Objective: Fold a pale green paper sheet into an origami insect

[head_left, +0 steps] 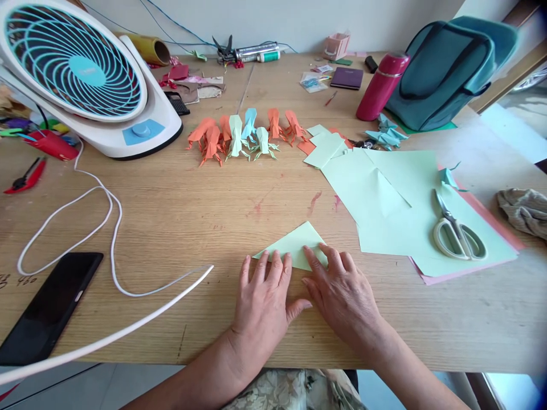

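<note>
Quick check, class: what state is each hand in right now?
Left hand: open, touching the pale green paper triangle, not gripping it.
Right hand: open, resting on the triangle's right side.

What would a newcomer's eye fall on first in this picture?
Probably the large white fan at upper left. Next, perhaps, the orange, pale green and blue paper figures at upper centre. Then the left hand and right hand, resting on a folded green paper at lower centre.

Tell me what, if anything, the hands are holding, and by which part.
Nothing is gripped: the left hand rests on the near edge of the pale green paper triangle, the right hand toward its right end, both with the fingers.
</note>
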A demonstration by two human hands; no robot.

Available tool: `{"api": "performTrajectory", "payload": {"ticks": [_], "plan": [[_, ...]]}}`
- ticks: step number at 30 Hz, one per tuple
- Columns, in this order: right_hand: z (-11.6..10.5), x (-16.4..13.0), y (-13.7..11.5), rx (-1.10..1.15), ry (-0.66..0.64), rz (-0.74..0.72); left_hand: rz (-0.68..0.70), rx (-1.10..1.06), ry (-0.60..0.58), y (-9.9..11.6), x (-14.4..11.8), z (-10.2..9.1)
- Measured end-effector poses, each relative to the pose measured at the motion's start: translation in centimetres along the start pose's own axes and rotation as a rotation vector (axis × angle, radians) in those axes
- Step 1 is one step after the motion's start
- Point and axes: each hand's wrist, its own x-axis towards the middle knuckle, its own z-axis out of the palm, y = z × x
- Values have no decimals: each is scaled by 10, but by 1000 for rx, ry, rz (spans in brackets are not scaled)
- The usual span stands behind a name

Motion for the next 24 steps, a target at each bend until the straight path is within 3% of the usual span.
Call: {"api": "performTrajectory", "payload": {"ticks": [9,16,24], "plan": [[7,-3,1,-7,31,27,-32,0,-2,4,7,-6],[3,-1,8,29,7,-49,-35,10,-7,8,14,-10],[6,0,8,47,22,7,-11,63,39,10,16,-10]]}}
